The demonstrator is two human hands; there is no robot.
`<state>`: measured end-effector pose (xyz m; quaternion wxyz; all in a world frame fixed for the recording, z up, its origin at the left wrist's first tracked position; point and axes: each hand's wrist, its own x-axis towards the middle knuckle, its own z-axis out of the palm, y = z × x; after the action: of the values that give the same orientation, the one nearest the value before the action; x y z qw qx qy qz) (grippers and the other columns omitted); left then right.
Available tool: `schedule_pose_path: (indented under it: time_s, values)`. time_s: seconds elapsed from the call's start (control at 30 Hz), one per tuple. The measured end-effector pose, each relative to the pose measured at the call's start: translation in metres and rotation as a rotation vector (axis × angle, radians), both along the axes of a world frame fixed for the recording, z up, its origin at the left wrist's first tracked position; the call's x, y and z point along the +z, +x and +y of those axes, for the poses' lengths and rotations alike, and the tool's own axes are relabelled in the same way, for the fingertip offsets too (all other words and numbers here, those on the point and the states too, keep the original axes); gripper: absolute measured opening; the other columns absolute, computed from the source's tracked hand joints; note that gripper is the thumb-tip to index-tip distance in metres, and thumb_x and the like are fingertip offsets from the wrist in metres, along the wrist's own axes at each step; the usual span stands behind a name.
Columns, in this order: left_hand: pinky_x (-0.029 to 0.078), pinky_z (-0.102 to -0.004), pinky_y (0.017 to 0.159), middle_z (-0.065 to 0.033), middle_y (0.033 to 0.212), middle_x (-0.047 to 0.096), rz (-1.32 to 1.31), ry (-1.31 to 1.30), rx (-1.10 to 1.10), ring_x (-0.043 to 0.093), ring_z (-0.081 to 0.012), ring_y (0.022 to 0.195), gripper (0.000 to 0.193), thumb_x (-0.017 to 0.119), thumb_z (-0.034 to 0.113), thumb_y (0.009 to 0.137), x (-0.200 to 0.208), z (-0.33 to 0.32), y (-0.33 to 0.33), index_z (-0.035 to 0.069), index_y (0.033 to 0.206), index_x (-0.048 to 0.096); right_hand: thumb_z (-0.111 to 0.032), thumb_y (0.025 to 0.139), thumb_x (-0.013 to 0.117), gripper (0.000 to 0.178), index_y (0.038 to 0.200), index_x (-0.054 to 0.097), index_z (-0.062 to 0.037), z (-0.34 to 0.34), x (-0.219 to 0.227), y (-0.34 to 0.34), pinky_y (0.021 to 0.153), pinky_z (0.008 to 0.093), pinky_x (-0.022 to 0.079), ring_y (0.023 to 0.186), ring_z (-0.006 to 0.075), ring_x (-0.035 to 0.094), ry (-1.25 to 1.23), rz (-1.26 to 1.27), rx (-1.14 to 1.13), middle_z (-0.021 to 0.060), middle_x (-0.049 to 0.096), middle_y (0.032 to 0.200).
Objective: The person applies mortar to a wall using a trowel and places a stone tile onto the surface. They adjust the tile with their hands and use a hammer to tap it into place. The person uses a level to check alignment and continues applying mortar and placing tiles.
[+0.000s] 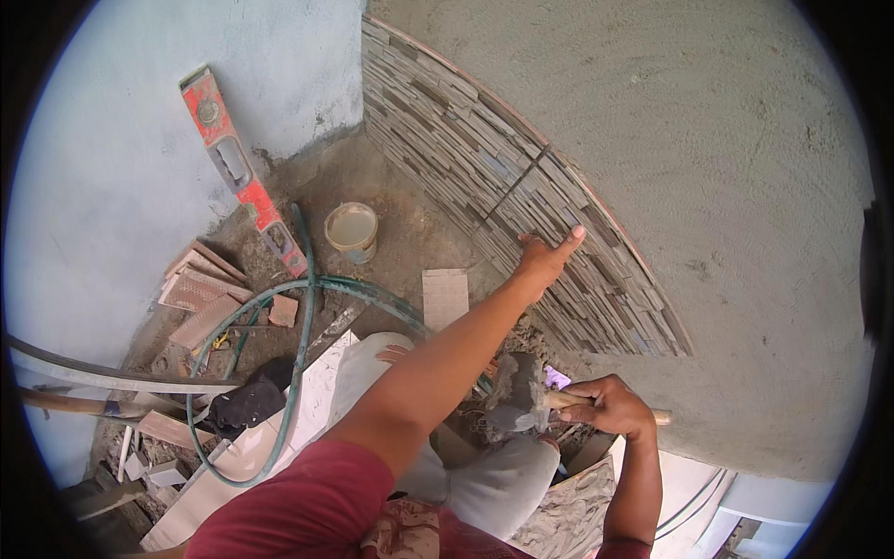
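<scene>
My left hand (pixel 549 264) reaches out to a stacked-stone-patterned wall tile (pixel 596 284), its thumb and fingers apart and lying against the tile face. That tile sits beside another tile of the same pattern (pixel 438 121), with a dark joint line between the two. Lower down, my right hand (pixel 607 407) is closed round the wooden handle of a tool with a broad grey, mortar-smeared head (pixel 515 393). The head hangs above rubble near my knees; its exact kind is unclear.
A red spirit level (pixel 253 196) leans on the pale blue wall. Near it stand a bucket of grey liquid (pixel 351 226), a looped green hose (pixel 296 373) and broken tile pieces (pixel 200 279). Grey render (pixel 736 186) covers the right wall. A mortar-streaked container (pixel 568 512) is beside my leg.
</scene>
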<state>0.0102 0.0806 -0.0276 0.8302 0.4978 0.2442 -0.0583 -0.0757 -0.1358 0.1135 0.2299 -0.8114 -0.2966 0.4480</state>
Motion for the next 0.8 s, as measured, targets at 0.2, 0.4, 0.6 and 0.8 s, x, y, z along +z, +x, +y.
schedule_pose_path:
  time_s: [0.2, 0.4, 0.6, 0.8]
  values:
    - [0.029, -0.0511, 0.117, -0.033, 0.153, 0.024, -0.084, 0.03, 0.087, 0.028, -0.0404, 0.144, 0.146, 0.074, 0.08, 0.066, 0.001, -0.004, 0.001, -0.015, 0.149, 0.0, -0.017, 0.085, 0.08, 0.038, 0.113, 0.07, 0.0065, 0.004, 0.003, -0.002, 0.074, 0.0312, 0.052, 0.078, 0.0134, 0.06, 0.036, -0.244, -0.311, 0.0126, 0.074, 0.094]
    - [0.03, -0.0544, 0.115, -0.0336, 0.148, 0.034, 0.025, 0.099, 0.042, 0.037, -0.0411, 0.139, 0.136, 0.073, 0.08, 0.066, 0.001, 0.005, 0.002, -0.017, 0.146, 0.022, -0.022, 0.09, 0.077, 0.037, 0.116, 0.07, 0.0032, 0.002, 0.023, 0.006, 0.052, 0.0243, 0.043, 0.06, 0.0077, 0.055, 0.189, -0.404, -0.584, 0.0052, 0.067, 0.079]
    - [0.025, -0.0559, 0.117, -0.0356, 0.156, 0.019, 0.039, 0.065, 0.001, 0.022, -0.0452, 0.146, 0.144, 0.072, 0.082, 0.064, 0.003, 0.01, 0.0, -0.018, 0.149, 0.011, -0.023, 0.094, 0.071, 0.03, 0.114, 0.066, -0.0006, -0.037, -0.032, -0.087, 0.046, 0.0225, 0.037, 0.051, 0.0061, 0.047, 0.403, 0.133, -0.993, 0.0006, 0.059, 0.071]
    - [0.02, -0.0518, 0.12, -0.0286, 0.162, 0.014, -0.046, -0.016, -0.213, 0.013, -0.0429, 0.151, 0.129, 0.072, 0.074, 0.074, -0.021, 0.065, -0.05, -0.001, 0.158, 0.01, -0.02, 0.097, 0.067, 0.02, 0.105, 0.061, -0.0019, -0.081, -0.062, -0.257, 0.039, 0.023, 0.037, 0.043, 0.0084, 0.047, 0.408, 0.248, -1.39, 0.0009, 0.055, 0.066]
